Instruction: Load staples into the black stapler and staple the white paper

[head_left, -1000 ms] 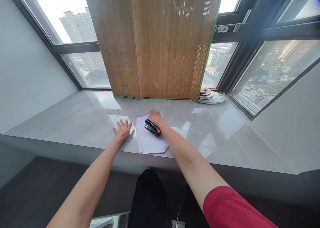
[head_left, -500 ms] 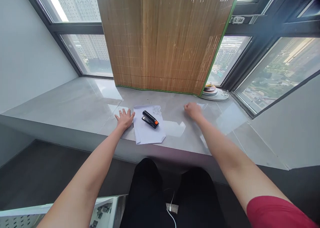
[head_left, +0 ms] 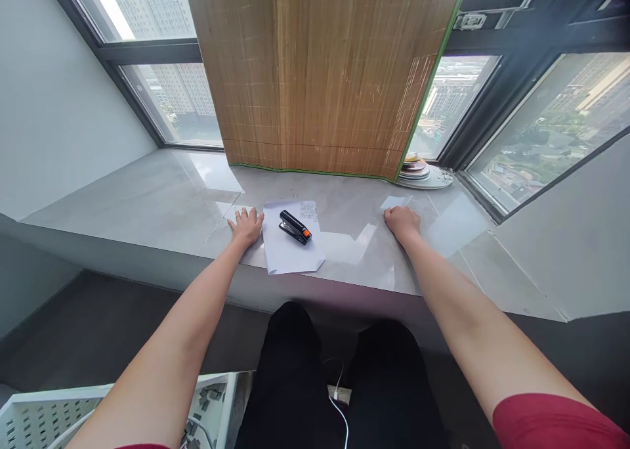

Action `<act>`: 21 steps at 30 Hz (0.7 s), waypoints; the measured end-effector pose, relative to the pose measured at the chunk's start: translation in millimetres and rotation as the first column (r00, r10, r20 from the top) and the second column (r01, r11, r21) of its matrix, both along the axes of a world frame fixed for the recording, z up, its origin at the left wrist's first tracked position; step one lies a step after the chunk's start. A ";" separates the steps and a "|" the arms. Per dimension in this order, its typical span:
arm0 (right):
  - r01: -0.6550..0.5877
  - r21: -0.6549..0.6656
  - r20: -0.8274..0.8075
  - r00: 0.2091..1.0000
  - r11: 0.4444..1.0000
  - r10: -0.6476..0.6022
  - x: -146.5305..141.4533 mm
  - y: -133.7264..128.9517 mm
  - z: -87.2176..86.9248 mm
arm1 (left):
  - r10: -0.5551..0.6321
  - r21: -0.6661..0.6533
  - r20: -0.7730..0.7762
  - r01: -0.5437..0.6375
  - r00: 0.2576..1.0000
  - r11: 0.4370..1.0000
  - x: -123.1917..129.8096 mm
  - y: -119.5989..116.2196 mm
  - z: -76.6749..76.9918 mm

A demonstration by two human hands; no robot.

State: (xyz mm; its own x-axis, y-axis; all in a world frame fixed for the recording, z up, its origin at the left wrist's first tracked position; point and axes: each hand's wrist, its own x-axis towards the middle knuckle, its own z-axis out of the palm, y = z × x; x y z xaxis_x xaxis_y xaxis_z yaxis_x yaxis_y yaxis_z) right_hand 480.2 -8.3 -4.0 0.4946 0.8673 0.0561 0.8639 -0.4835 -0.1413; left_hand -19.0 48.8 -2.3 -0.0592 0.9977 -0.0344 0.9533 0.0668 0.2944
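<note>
A black stapler (head_left: 295, 227) with an orange patch at one end lies at a slant on white paper sheets (head_left: 290, 257). The sheets rest on the pale tiled window sill (head_left: 147, 203), their lower edge reaching the sill's front edge, and a printed block shows at their upper right. Just left of the paper, my left hand (head_left: 246, 227) lies flat with fingers spread, its thumb side close to the paper's edge. My right hand (head_left: 402, 222) rests on the sill well to the right of the stapler, curled into a fist with nothing showing in it.
A bamboo blind (head_left: 325, 75) hangs down to the back of the sill. Stacked plates (head_left: 424, 176) stand in the back right corner by the window. Below left is a white plastic basket (head_left: 54, 413) with grey pieces inside. A white cable (head_left: 339, 413) runs between my knees.
My right fist has moved right along the sill, away from the paper. My left hand, the stapler and the paper keep their places, while the view has shifted slightly.
</note>
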 end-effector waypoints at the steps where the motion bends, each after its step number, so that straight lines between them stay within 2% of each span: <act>1: -0.008 0.010 -0.008 1.000 1.000 0.009 -1.4 -2.4 1.4 | 0.002 0.000 -0.003 -0.002 1.000 1.000 0.4 -0.3 0.5; 3: -0.056 0.044 -0.026 0.998 0.997 0.057 -12.4 -5.5 4.2 | 0.003 0.005 -0.008 -0.003 1.000 1.000 0.7 -0.1 0.5; 5: -0.157 0.093 -0.043 0.986 0.983 0.161 -37.8 -3.2 6.0 | 0.002 0.011 -0.011 -0.002 1.000 1.000 0.3 0.8 -0.6; 7: -0.288 0.141 -0.059 0.953 0.947 0.299 -76.9 6.3 6.5 | 0.005 0.013 -0.016 -0.005 1.000 1.000 -0.4 1.8 -1.9; 9: -0.423 0.189 -0.078 0.893 0.886 0.443 -122.7 20.9 6.0 | 0.009 0.012 -0.021 -0.009 1.000 1.000 -1.2 2.6 -2.7; 10: -0.495 0.218 -0.087 0.849 0.841 0.522 -145.1 28.6 5.7 | 0.010 0.011 -0.022 -0.009 1.000 1.000 -1.4 2.8 -2.8; 12: -0.699 0.247 -0.117 0.666 0.671 0.737 -183.1 41.3 4.5 | 0.012 0.012 -0.024 -0.012 1.000 1.000 -1.4 2.8 -2.5; 14: -0.827 0.183 -0.121 0.518 0.532 0.847 -207.4 47.0 2.0 | 0.017 0.012 -0.025 -0.017 1.000 1.000 -1.0 2.6 -2.0; 15: -0.858 0.136 -0.112 0.484 0.496 0.868 -214.0 47.0 0.1 | 0.021 0.013 -0.027 -0.020 0.999 1.000 -0.5 2.4 -1.7; 17: -0.872 0.065 -0.078 0.481 0.486 0.873 -217.1 42.9 -4.3 | 0.024 0.024 -0.032 -0.023 0.999 0.999 0.6 2.0 -1.5; 21: -0.840 0.030 -0.054 0.540 0.542 0.840 -191.8 29.0 -9.4 | 0.029 0.059 -0.028 -0.027 0.999 0.998 2.5 0.7 -2.1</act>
State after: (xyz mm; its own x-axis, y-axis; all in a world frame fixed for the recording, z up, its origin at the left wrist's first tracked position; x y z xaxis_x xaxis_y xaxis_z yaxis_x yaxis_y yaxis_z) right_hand 288.5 20.7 -13.4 -0.4584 0.8871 0.0550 0.8650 0.4595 -0.2019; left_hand -16.5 49.5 -4.4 -0.0872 0.9958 0.0264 0.9595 0.0768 0.2709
